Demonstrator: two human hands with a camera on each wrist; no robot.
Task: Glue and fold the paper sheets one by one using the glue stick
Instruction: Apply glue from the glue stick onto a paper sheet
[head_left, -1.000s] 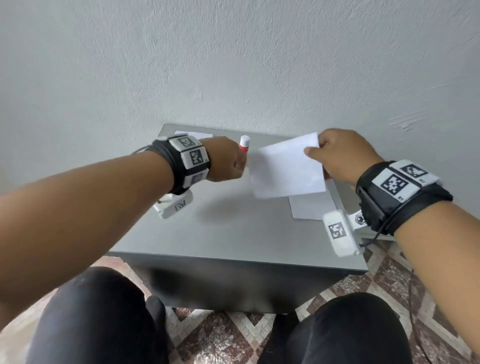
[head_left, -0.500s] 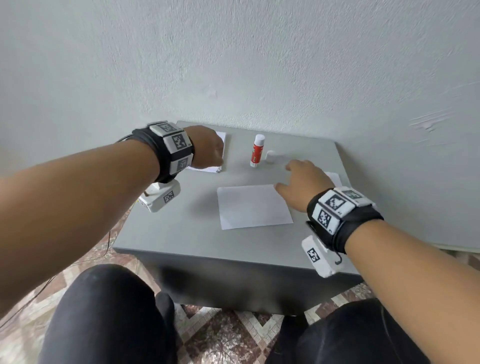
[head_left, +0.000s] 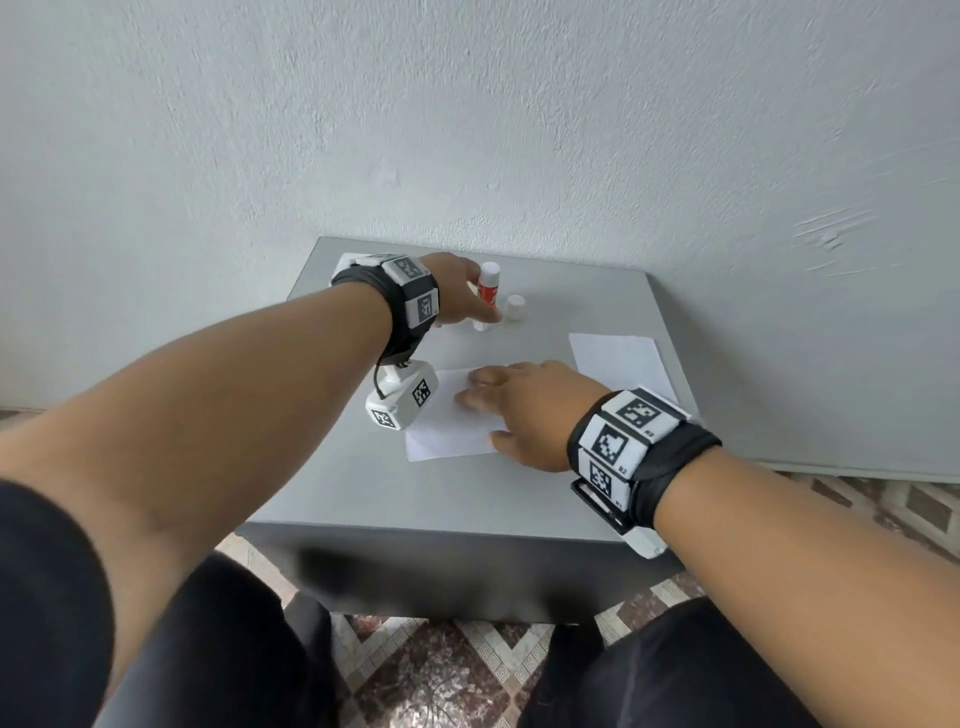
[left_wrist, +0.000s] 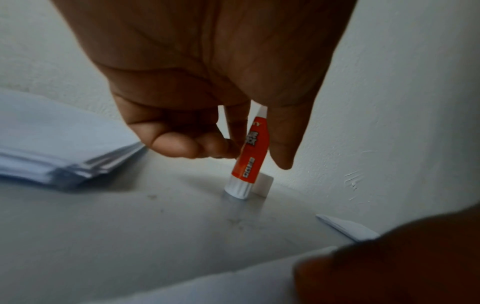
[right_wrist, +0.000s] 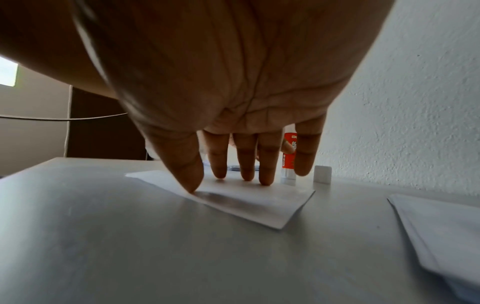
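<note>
Grey box-like table (head_left: 395, 499), smooth matte top, against a rough plastered wall (head_left: 467, 130). Patterned tile floor (head_left: 447, 670) below.

Sheet (head_left: 452, 421) of plain white paper lies flat mid-table. Right hand (head_left: 524, 410) rests on it, fingers straight and slightly spread; right wrist view shows thumb and three fingertips (right_wrist: 265, 181) pressing the paper, the little finger lifted.

Glue stick (head_left: 487, 296) stands upright near the far edge: orange-red cylinder, white ribbed base, top white and uncapped. Its small white cap (head_left: 514, 307) stands just beside it, on the right. Left hand (head_left: 457, 296) is at the stick. Left wrist view shows the fingers curled on one side of the barrel and a straight finger on the other; a firm pinch cannot be confirmed, and the base sits on the table.

Label: right wrist view shows "GL" and part of a brand starting "D"; the rest is unreadable.

Only the left wrist view shows a thick stack (left_wrist: 59, 148) of white sheets at far left. More white paper (head_left: 618, 364) lies on the right side.

Both wrists carry black bands (head_left: 670, 467) with square black-and-white coded tags.
</note>
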